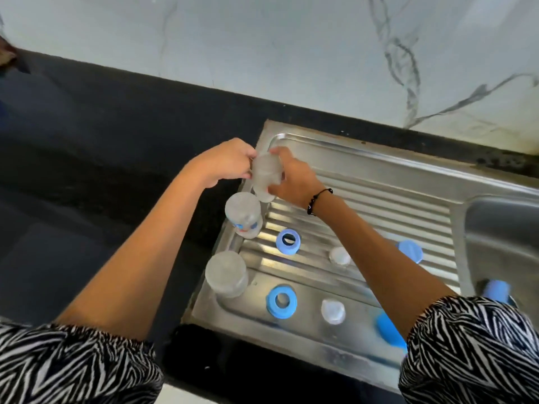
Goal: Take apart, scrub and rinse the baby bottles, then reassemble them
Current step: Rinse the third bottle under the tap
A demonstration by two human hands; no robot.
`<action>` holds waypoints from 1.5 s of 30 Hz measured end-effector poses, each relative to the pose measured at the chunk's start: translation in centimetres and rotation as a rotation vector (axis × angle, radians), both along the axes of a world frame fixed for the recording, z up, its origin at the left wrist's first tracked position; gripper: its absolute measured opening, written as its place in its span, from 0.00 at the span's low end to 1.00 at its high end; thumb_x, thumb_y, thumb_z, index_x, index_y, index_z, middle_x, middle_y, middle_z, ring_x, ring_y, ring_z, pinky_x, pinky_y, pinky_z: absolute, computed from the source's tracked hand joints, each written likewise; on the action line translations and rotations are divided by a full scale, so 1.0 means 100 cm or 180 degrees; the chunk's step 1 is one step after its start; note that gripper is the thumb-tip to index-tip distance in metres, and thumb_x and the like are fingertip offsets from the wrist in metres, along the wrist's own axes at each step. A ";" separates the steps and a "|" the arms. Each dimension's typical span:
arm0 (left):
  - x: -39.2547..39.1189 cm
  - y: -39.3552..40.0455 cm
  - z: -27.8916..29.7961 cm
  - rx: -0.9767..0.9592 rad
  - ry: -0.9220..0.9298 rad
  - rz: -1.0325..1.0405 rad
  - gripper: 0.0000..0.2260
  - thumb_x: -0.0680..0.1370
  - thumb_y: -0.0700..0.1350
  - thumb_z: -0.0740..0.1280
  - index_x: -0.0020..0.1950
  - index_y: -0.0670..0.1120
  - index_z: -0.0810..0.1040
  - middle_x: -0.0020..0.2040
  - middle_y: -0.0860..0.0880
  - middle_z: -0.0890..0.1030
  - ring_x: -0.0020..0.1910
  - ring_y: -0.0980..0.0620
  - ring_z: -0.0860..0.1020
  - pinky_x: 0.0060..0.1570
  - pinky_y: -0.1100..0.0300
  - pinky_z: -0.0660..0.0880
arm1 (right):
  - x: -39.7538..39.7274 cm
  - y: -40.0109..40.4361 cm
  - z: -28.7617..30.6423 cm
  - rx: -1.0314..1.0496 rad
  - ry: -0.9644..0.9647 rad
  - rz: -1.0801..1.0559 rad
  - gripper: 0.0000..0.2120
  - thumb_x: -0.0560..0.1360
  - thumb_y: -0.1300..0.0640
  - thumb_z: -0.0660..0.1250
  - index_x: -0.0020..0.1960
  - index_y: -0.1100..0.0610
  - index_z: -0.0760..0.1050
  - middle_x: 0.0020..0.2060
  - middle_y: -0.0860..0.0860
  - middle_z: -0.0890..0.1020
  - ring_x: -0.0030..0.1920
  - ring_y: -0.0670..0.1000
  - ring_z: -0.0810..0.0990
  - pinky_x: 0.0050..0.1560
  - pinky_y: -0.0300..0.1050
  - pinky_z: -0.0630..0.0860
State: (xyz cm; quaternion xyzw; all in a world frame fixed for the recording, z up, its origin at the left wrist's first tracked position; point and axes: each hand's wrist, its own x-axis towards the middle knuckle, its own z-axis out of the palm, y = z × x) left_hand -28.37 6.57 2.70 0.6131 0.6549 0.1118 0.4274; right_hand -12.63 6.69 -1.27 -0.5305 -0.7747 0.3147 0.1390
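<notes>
bottle (266, 176) gripped between both hands' fingers (278, 154)

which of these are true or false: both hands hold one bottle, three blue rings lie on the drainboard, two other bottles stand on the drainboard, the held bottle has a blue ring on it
1. Both hands hold one bottle. True: the left hand and right hand grip the held bottle.
2. Three blue rings lie on the drainboard. False: two show, the far ring and the near ring.
3. Two other bottles stand on the drainboard. True: the middle bottle and the near bottle.
4. The held bottle has a blue ring on it. False: no ring shows on it.
</notes>
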 end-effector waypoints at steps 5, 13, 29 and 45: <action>-0.006 -0.001 -0.006 0.0137 -0.0207 0.0262 0.11 0.77 0.37 0.64 0.57 0.46 0.80 0.53 0.47 0.81 0.55 0.51 0.78 0.61 0.49 0.74 | -0.011 0.001 -0.007 0.0121 0.0056 -0.0041 0.33 0.71 0.58 0.70 0.71 0.55 0.58 0.56 0.59 0.76 0.53 0.58 0.76 0.52 0.51 0.76; -0.004 -0.009 -0.015 0.0289 -0.0058 0.0562 0.10 0.79 0.39 0.62 0.56 0.46 0.80 0.53 0.46 0.81 0.54 0.48 0.78 0.59 0.47 0.74 | -0.012 -0.002 -0.008 0.0103 -0.0108 0.0121 0.38 0.72 0.56 0.70 0.73 0.55 0.51 0.61 0.60 0.73 0.57 0.58 0.75 0.54 0.48 0.74; 0.004 -0.019 0.002 0.0464 0.0239 0.0679 0.12 0.80 0.37 0.59 0.60 0.42 0.77 0.57 0.43 0.79 0.55 0.47 0.77 0.51 0.55 0.73 | -0.017 0.004 -0.004 0.0014 -0.0193 0.0016 0.44 0.69 0.56 0.74 0.75 0.53 0.48 0.66 0.59 0.69 0.65 0.59 0.69 0.63 0.57 0.71; 0.008 -0.021 0.001 0.0283 0.0367 0.0916 0.19 0.80 0.37 0.59 0.72 0.43 0.67 0.69 0.44 0.70 0.64 0.47 0.72 0.51 0.59 0.66 | -0.022 0.004 0.007 -0.0047 -0.0310 0.0107 0.42 0.71 0.60 0.71 0.75 0.54 0.48 0.65 0.60 0.70 0.63 0.58 0.71 0.61 0.49 0.71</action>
